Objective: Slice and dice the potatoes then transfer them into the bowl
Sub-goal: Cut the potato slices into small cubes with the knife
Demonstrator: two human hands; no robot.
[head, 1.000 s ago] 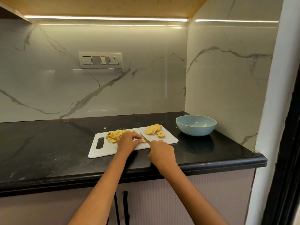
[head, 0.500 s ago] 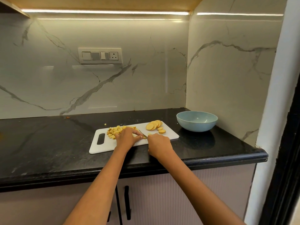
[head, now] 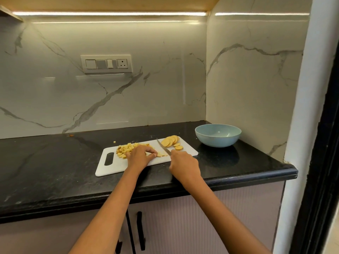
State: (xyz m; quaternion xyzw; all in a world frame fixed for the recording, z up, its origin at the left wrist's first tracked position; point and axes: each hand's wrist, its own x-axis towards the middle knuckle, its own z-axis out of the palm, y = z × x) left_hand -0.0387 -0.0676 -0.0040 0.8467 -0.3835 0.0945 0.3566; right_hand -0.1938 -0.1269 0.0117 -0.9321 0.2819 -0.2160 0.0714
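The left hand (head: 140, 155) rested on the board (head: 111, 168), fingers curled over a potato piece (head: 161, 154) near the board's middle, pinning it. The right hand (head: 183, 165) was clenched round the handle of the knife (head: 162, 146), whose blade pointed toward the board's far edge, just beside the pinned piece. Dice (head: 126, 148) lay heaped along the far edge toward the handle-slot end; a stack of slices (head: 171, 141) sat in the far corner nearest the bowl (head: 218, 135). One stray cube (head: 114, 142) lay off the board on the surface (head: 45, 171).

The potato looked firm and damp — likely stiff enough to cut cleanly but slick on the cut faces, so small flat pieces may skid under the blade. Holding from above with fingertips tucked back seemed the safe grip. The dice are light and loose; I'd judge them best scraped together and lifted in a cupped hand, or swept off the board's edge into the bowl, which appeared empty and stood near the surface's right end, close to the corner of the walls.

The surface was dark speckled stone with a rounded front edge, cabinet doors (head: 165, 226) with black handles below. Marble-look walls rose behind and to the right, a switch plate (head: 106, 63) on the back wall, a light strip (head: 110, 13) overhead.
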